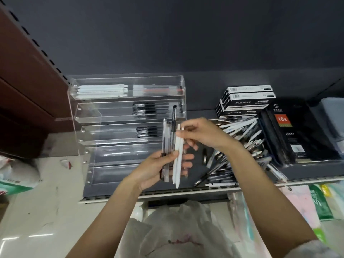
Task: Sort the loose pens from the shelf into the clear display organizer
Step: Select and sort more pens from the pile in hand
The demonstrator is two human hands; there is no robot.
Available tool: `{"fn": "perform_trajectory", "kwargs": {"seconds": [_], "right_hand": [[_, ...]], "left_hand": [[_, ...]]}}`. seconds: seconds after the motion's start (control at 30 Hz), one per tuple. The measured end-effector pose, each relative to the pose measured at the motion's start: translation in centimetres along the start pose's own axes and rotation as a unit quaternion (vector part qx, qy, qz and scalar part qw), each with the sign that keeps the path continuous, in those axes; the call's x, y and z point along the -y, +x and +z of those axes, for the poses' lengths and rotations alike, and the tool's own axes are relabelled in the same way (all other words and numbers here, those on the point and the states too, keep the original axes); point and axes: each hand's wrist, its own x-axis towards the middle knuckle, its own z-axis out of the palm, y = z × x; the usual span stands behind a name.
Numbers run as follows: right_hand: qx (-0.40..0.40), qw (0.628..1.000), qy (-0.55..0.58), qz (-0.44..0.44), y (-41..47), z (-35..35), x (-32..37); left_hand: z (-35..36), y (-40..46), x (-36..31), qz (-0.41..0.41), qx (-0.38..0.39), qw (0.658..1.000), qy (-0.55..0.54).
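The left hand [158, 168] grips a bunch of pens [168, 146] upright, thumb across the front and fingers curled round the back. The bunch holds clear-barrelled pens on its left side, one dark pen sticking up above the rest, and two white pens [177, 159] on its right side. The right hand [200, 134] reaches in from the right and pinches the upper ends of the white pens between thumb and fingertips, just above the left hand.

Behind and to the left of both hands stands the clear organizer [128, 116], a stepped set of trays on the shelf [186, 192]. Its top tray holds white pens on one side and clear ones with a reddish part on the other; the second and third trays each hold a small row of black pens; the lower trays, nearest the left hand, show only glare.

To the right of the right hand lies a loose pile of pens [240, 144], white and black mixed, some reaching the shelf's front edge. Beyond that pile sit stacked pen boxes [245, 101] and a black diary [290, 131] with a red "18K" label.
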Motion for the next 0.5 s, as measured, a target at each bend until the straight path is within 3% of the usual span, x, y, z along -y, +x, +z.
{"fn": "perform_trajectory", "kwargs": {"seconds": [0.13, 0.23, 0.37, 0.5], "right_hand": [[-0.024, 0.999, 0.027, 0.003, 1.3, 3.5, 2.0], [-0.118, 0.990, 0.074, -0.003, 1.3, 4.2, 3.1], [-0.306, 0.921, 0.234, -0.060, 0.8, 5.4, 4.1], [-0.373, 0.874, 0.295, -0.102, 1.0, 11.1, 4.5]], "left_hand": [[-3.4, -2.3, -0.6, 0.009, 0.014, 0.999, -0.030], [-5.6, -3.7, -0.8, 0.050, 0.006, 0.995, -0.087], [-7.3, -4.6, -0.8, 0.126, -0.046, 0.972, -0.194], [-6.4, -4.2, -0.8, 0.167, -0.073, 0.957, -0.224]]}}
